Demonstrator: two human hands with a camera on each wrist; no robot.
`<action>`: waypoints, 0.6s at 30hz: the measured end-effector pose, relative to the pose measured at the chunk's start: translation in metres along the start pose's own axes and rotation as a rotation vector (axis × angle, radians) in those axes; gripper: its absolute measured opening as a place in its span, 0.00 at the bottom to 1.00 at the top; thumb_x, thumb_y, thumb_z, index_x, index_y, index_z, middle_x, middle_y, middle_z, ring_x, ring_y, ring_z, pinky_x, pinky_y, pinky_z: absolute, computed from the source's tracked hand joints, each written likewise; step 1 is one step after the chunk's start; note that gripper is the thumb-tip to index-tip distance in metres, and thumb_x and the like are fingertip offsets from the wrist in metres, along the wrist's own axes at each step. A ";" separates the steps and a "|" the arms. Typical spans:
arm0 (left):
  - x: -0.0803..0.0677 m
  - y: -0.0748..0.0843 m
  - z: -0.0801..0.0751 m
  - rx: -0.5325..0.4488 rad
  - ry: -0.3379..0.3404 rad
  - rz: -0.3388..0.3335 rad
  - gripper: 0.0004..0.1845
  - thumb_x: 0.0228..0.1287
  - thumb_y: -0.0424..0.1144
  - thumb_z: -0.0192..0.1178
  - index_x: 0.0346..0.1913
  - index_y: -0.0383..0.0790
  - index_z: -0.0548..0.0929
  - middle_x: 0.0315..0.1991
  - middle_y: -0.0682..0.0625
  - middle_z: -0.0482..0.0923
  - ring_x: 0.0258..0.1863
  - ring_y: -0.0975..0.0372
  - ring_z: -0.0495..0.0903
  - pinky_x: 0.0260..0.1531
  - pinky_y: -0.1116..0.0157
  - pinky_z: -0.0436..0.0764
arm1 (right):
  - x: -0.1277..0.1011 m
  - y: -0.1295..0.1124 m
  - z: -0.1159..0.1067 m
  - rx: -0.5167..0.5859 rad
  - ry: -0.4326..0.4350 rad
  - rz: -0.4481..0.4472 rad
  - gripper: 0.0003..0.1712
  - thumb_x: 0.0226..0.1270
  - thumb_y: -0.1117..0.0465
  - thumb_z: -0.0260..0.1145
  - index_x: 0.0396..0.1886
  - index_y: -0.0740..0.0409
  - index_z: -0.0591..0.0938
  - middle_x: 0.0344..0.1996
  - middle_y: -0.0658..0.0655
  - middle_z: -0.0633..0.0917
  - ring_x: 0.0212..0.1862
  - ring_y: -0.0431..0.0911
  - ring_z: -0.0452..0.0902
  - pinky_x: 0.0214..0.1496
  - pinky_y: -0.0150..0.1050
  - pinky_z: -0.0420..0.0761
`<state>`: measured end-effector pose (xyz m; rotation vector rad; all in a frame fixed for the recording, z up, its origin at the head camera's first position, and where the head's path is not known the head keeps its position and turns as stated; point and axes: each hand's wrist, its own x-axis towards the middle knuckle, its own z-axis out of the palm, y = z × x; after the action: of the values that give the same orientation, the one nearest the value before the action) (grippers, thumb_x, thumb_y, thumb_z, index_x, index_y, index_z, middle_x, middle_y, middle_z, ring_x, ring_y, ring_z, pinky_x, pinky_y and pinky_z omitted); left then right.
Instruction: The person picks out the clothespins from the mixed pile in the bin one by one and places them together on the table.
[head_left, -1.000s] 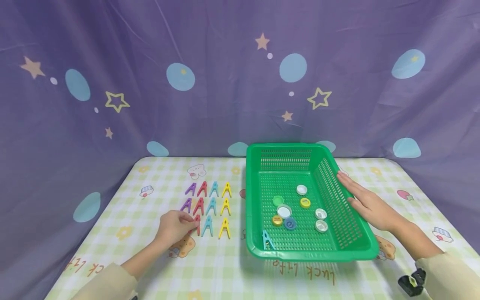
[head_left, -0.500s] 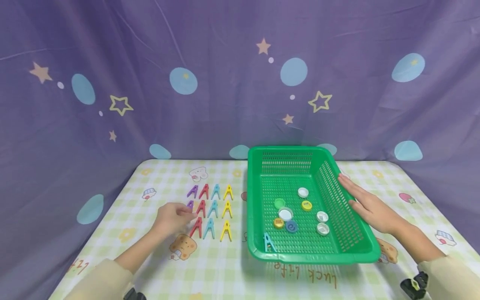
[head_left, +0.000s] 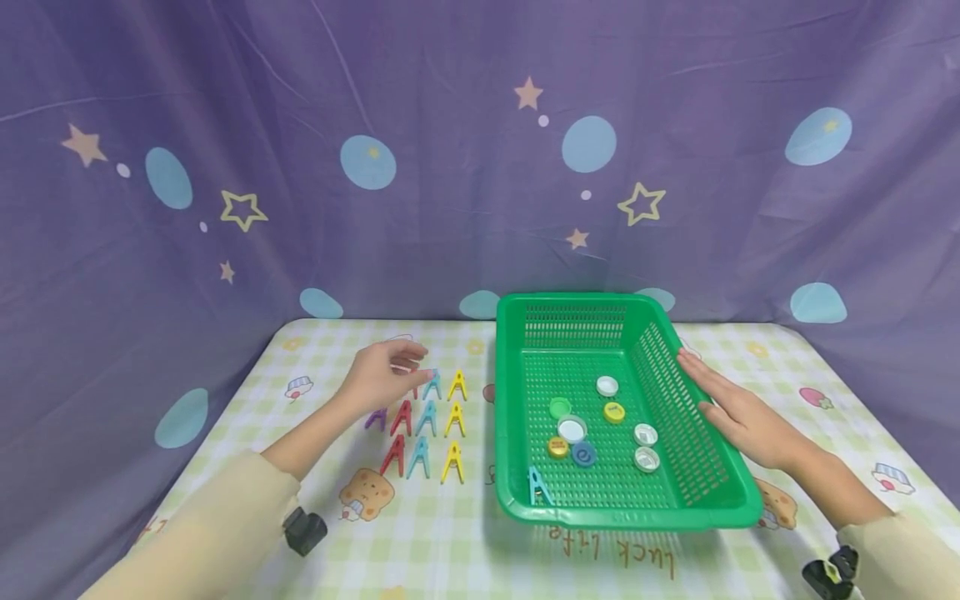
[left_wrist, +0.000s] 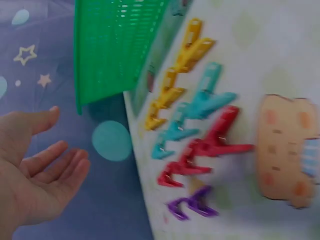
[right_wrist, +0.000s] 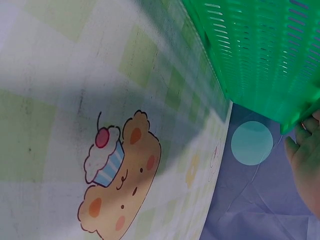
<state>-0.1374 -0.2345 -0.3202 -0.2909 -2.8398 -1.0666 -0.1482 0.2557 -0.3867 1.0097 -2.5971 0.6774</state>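
Checked tablecloth, purple star curtain behind. Your left hand hovers over the far row of clothespins, at 9 o'clock of the green basket; fingers loosely spread, gripping nothing. Your right hand lies flat, fingers straight, on the basket's 3 o'clock rim.

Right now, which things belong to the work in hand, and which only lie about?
In the work: left hand open above the rows of clips; right hand flat against the green basket; blue clip at its front rim.
Probably lying about: bottle caps inside the basket; star curtain.
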 end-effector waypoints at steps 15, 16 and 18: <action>0.061 0.082 0.021 0.049 -0.243 0.274 0.21 0.60 0.43 0.67 0.55 0.40 0.81 0.53 0.46 0.82 0.54 0.54 0.81 0.55 0.62 0.82 | 0.001 -0.001 -0.001 0.003 0.000 -0.012 0.34 0.70 0.67 0.52 0.74 0.63 0.56 0.76 0.60 0.56 0.75 0.23 0.37 0.68 0.09 0.42; 0.064 0.088 0.023 0.068 -0.276 0.287 0.21 0.60 0.43 0.66 0.55 0.41 0.80 0.54 0.46 0.82 0.54 0.55 0.81 0.55 0.63 0.82 | 0.001 0.000 -0.001 0.003 0.000 -0.012 0.34 0.70 0.67 0.52 0.74 0.63 0.56 0.76 0.61 0.56 0.75 0.23 0.37 0.68 0.09 0.42; 0.071 0.098 0.030 0.100 -0.343 0.304 0.21 0.60 0.44 0.66 0.55 0.41 0.80 0.54 0.47 0.82 0.54 0.57 0.81 0.54 0.66 0.82 | 0.001 0.000 -0.001 0.004 -0.003 -0.012 0.34 0.70 0.67 0.52 0.75 0.63 0.56 0.76 0.61 0.56 0.75 0.23 0.36 0.68 0.09 0.42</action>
<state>-0.1862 -0.1323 -0.2683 -0.9436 -2.9840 -0.8816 -0.1489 0.2553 -0.3859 1.0274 -2.5910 0.6797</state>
